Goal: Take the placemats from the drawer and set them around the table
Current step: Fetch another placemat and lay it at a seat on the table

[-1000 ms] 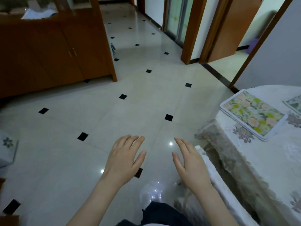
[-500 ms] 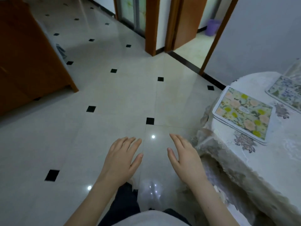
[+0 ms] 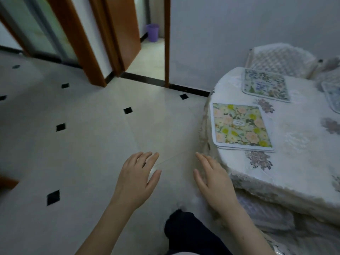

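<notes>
A pale tiled floor [image 3: 92,144] with small black squares fills the room, and both hands hang above it, palms down. The left hand [image 3: 137,178] and the right hand [image 3: 211,179] are apart, fingers straight and holding nothing; the right one is just beside the edge of the round worktop [image 3: 294,172]. On its lace cloth lie a yellow-and-pink floral placemat [image 3: 241,126], farther back a blue floral placemat [image 3: 265,85], and a third placemat [image 3: 333,96] at the picture's right edge.

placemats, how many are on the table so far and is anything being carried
Done: three placemats show on the table: a yellow-flowered placemat, a blue-flowered placemat, and a third placemat cut off at the frame edge. In hand: nothing; left hand and right hand are empty. Left: unclear; the table's far side is unseen.
</notes>
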Available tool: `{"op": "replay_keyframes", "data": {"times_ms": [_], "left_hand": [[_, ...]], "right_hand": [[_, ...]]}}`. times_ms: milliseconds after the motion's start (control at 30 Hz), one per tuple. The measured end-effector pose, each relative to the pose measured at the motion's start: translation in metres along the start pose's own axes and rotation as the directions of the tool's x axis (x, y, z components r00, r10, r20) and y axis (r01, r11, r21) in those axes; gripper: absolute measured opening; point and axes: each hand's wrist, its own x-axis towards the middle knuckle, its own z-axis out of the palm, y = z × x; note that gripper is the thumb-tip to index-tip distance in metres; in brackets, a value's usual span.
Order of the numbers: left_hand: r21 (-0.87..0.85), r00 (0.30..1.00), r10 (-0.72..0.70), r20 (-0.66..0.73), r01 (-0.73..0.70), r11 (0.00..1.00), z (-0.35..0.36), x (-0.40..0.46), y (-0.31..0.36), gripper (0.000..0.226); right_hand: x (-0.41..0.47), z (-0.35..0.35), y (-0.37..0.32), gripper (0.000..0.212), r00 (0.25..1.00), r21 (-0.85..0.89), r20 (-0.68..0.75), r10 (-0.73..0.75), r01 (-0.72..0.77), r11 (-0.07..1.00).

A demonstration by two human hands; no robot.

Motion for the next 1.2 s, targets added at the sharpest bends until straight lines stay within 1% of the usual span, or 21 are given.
{"op": "replay_keyframes", "data": {"times_ms": [167, 300, 433, 500, 633, 733, 867, 967, 1100, 1200], "left_hand": [[-0.017, 0.989, 0.118, 0.084, -0.117, 0.993, 0.019, 0.094, -0.007, 0.055], [-0.029, 0.979, 0.192, 0.074, -0.19, 0.981, 0.019, 0.17, -0.004, 0.053], [-0.051, 0.958, 0.276, 0.077, -0.273, 0.961, 0.018, 0.242, 0.002, 0.052], [-0.066, 0.944, 0.323, 0.069, -0.318, 0.946, 0.022, 0.272, 0.006, 0.051], [-0.109, 0.887, 0.445, 0.126, -0.434, 0.894, 0.037, 0.33, 0.019, 0.05], [-0.156, 0.815, 0.559, 0.155, -0.538, 0.828, 0.052, 0.371, 0.029, 0.048], [-0.22, 0.671, 0.708, 0.22, -0.673, 0.706, 0.065, 0.432, 0.045, 0.048], [-0.241, 0.566, 0.784, 0.254, -0.748, 0.618, 0.069, 0.476, 0.059, 0.05], [-0.285, 0.407, 0.872, 0.272, -0.831, 0.477, 0.076, 0.524, 0.087, 0.05], [-0.307, 0.321, 0.913, 0.253, -0.868, 0.39, 0.084, 0.544, 0.109, 0.05]], "right_hand": [[0.067, 0.004, 0.031, 0.049, 0.995, 0.016, -0.004, 0.099, -0.099, 0.995], [0.123, -0.007, 0.054, 0.047, 0.985, 0.033, -0.046, 0.166, -0.165, 0.986], [0.169, -0.023, 0.076, 0.044, 0.97, 0.005, -0.113, 0.214, -0.215, 0.977], [0.183, -0.028, 0.085, 0.045, 0.957, -0.015, -0.136, 0.258, -0.262, 0.965], [0.206, -0.03, 0.102, 0.048, 0.91, -0.026, -0.169, 0.379, -0.388, 0.921], [0.218, -0.027, 0.111, 0.048, 0.849, 0.008, -0.207, 0.487, -0.496, 0.868], [0.242, -0.023, 0.117, 0.048, 0.746, 0.053, -0.268, 0.609, -0.62, 0.783], [0.259, -0.024, 0.12, 0.047, 0.653, 0.102, -0.332, 0.68, -0.692, 0.714], [0.274, -0.024, 0.127, 0.046, 0.534, 0.146, -0.406, 0.742, -0.763, 0.629], [0.275, -0.025, 0.131, 0.045, 0.442, 0.183, -0.454, 0.774, -0.804, 0.566]]}}
